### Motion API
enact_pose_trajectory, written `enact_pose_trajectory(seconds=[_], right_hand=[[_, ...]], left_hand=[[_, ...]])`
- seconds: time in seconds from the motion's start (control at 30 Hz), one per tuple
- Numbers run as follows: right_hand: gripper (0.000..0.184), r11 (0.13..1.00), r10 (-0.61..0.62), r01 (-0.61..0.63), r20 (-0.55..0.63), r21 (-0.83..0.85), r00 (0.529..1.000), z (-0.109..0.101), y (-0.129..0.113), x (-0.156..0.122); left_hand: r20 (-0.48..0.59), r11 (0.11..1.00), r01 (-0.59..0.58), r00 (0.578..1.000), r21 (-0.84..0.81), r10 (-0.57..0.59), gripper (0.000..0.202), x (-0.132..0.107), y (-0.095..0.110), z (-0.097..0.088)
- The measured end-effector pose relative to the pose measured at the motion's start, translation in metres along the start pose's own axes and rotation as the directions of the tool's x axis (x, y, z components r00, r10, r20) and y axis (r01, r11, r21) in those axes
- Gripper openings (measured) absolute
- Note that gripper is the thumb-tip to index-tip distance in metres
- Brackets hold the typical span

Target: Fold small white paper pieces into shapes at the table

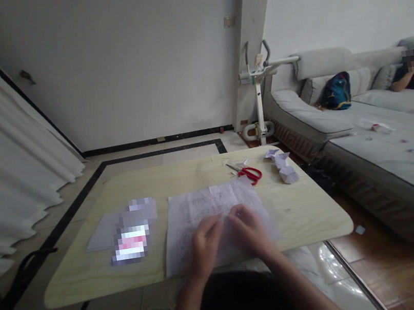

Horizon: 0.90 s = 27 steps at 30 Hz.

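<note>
Where we're busy: left hand point(206, 243) and right hand point(249, 226) close together over the sheet point(192, 214);
Grip: fingertips bunched in, but it's pretty blurry, so we can't tell how closed, or on what;
Sheet: spread on our desk point(314, 222);
Red scissors point(249, 174): by its far right corner

A wide, faintly marked sheet point(186, 225) lies spread at the near edge of a pale table point(305, 218). A small whitish piece point(225, 216), blurred, sits pinched between left hand point(205, 241) and right hand point(248, 227).
</note>
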State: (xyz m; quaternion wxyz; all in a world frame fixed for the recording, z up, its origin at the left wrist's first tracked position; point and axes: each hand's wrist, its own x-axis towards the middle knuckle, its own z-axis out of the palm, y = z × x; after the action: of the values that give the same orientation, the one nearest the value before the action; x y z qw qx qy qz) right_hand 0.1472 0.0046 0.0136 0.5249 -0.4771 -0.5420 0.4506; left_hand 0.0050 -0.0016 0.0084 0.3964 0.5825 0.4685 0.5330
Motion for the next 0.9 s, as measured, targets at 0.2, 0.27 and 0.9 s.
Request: enact_pose_trajectory(seconds=[0.2, 0.27, 0.9], right_hand=[[0.011, 0.989, -0.087, 0.086, -0.003, -0.117, 0.996, 0.0002, 0.0006, -0.0019], [0.011, 0.987, -0.097, 0.094, -0.019, -0.127, 0.995, 0.0015, 0.0013, -0.0023], [0.014, 0.98, -0.062, 0.068, 0.037, -0.189, 0.997, 0.0056, -0.0021, -0.0055]], left_hand=[[-0.029, 0.995, 0.084, 0.996, 0.051, -0.082, 0.021, -0.0018, -0.0004, 0.0021], [-0.031, 0.994, 0.087, 0.996, 0.061, -0.085, 0.021, -0.0023, 0.0008, 0.0025], [-0.036, 0.997, 0.034, 0.999, 0.072, -0.032, 0.019, -0.0022, 0.0056, 0.0003]])
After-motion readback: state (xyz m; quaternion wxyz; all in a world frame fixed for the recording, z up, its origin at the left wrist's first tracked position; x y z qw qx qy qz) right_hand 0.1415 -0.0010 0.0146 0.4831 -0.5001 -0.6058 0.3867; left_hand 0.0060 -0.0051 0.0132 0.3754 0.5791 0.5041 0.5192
